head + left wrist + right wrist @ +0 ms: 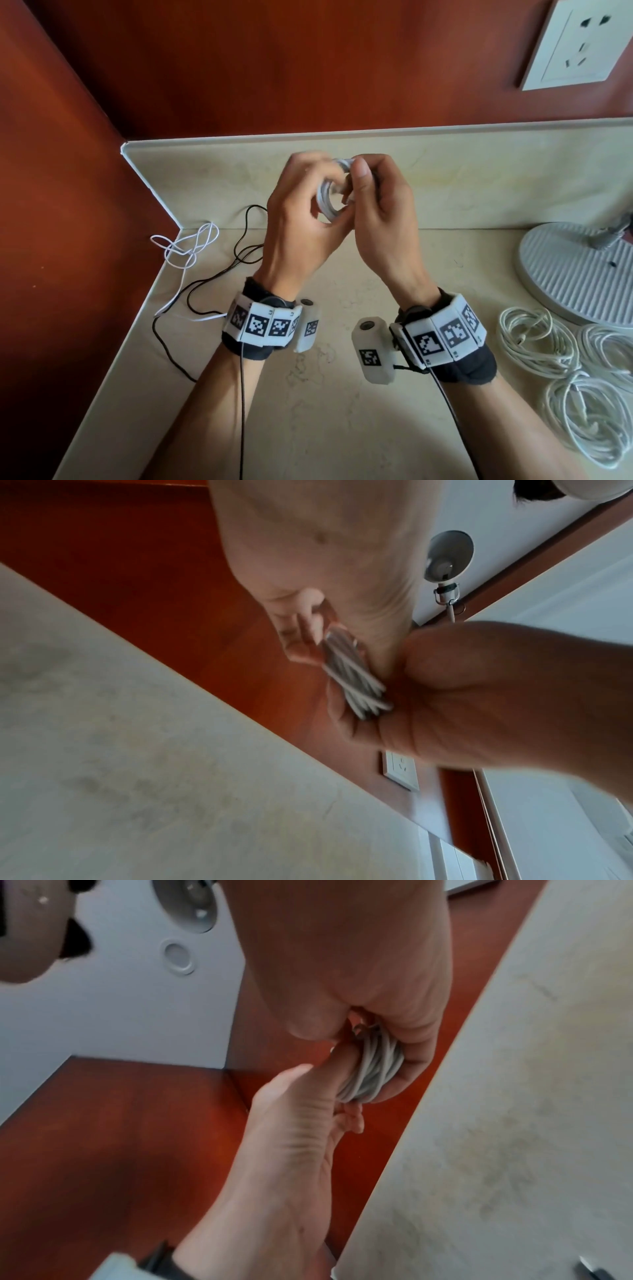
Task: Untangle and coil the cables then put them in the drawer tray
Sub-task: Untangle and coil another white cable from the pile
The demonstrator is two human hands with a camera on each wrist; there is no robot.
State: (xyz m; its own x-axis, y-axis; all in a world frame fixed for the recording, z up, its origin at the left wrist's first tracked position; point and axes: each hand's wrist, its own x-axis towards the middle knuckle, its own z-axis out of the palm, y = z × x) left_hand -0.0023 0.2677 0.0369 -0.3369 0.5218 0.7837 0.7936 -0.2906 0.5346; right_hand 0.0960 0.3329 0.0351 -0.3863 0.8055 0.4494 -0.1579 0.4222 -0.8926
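Note:
Both hands hold one small white cable coil [330, 198] above the counter, near the back wall. My left hand [301, 212] curls its fingers round the coil's left side. My right hand [373, 205] pinches the right side with thumb and fingers. In the left wrist view the coil's strands [352, 674] show between both palms. The right wrist view shows the bundle [373, 1066] gripped in the fingers. A loose white cable [186, 246] and a thin black cable [239, 250] lie tangled on the counter at the left. No drawer tray is in view.
Several coiled white cables [561, 363] lie on the counter at the right, beside a round grey lamp base [579, 274]. A wall socket [575, 44] sits on the red wall. The beige counter [325, 411] has a raised back rim and a left edge.

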